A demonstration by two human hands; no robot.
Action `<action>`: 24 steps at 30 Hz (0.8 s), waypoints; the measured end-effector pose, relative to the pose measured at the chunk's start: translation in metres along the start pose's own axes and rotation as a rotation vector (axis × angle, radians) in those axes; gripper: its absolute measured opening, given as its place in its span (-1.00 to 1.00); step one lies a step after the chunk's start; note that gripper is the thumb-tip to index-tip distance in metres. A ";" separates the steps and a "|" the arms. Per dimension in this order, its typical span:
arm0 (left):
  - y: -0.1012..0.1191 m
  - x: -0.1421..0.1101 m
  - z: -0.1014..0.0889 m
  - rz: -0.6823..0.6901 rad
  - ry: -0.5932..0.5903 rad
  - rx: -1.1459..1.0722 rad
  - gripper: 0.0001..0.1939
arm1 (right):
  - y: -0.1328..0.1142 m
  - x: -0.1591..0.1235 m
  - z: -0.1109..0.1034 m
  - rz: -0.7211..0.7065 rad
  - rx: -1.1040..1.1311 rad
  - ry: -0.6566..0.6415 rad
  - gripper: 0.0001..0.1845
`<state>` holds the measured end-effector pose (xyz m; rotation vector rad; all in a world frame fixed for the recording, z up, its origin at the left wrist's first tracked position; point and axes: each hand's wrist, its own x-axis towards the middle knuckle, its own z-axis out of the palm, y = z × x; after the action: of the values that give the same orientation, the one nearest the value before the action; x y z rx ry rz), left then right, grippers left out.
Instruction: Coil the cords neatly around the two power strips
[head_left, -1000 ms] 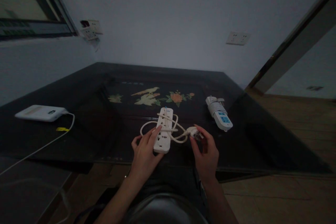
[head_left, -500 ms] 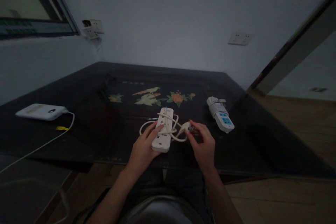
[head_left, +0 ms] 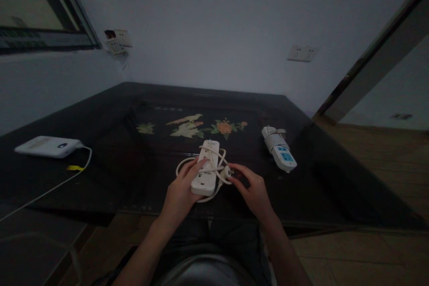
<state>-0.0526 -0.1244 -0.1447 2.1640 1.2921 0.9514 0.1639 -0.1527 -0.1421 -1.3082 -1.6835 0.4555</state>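
A white power strip (head_left: 205,181) lies at a slant near the table's front edge, its white cord (head_left: 182,163) looped loosely around and over it. My left hand (head_left: 183,182) grips the strip from its left side, thumb on top and the other fingers partly hidden beneath. On the strip's right side, my right hand (head_left: 250,184) pinches the plug (head_left: 228,172) at the cord's end between thumb and fingers. The plug's metal prongs point right, toward my palm.
A second power strip (head_left: 281,152) with blue sockets and a wound cord lies to the right. At left is a white device (head_left: 48,146) with a cable (head_left: 87,161) and yellow tag. The dark table (head_left: 110,161) meets a wall bearing sockets (head_left: 301,53).
My right hand has brought the plug leftward, close against the power strip. A loop of cord now hangs below the strip's right side. The left hand keeps its grip.
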 end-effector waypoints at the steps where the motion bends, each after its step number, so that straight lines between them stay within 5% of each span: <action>1: 0.000 0.000 0.001 -0.003 -0.002 0.002 -0.28 | 0.001 -0.001 0.000 -0.010 -0.007 -0.030 -0.69; 9: -0.002 -0.003 0.004 0.022 -0.009 0.015 -0.24 | 0.003 -0.009 0.001 -0.104 -0.093 -0.190 -0.69; 17: 0.001 -0.002 0.006 0.018 0.007 -0.018 -0.27 | 0.000 -0.006 0.004 -0.133 -0.112 -0.197 -0.77; 24: -0.008 0.001 -0.009 0.117 -0.169 -0.092 -0.12 | -0.001 -0.008 -0.002 -0.089 -0.093 -0.275 -0.73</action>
<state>-0.0635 -0.1199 -0.1433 2.2156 1.0328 0.8345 0.1651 -0.1603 -0.1441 -1.2753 -2.0034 0.5296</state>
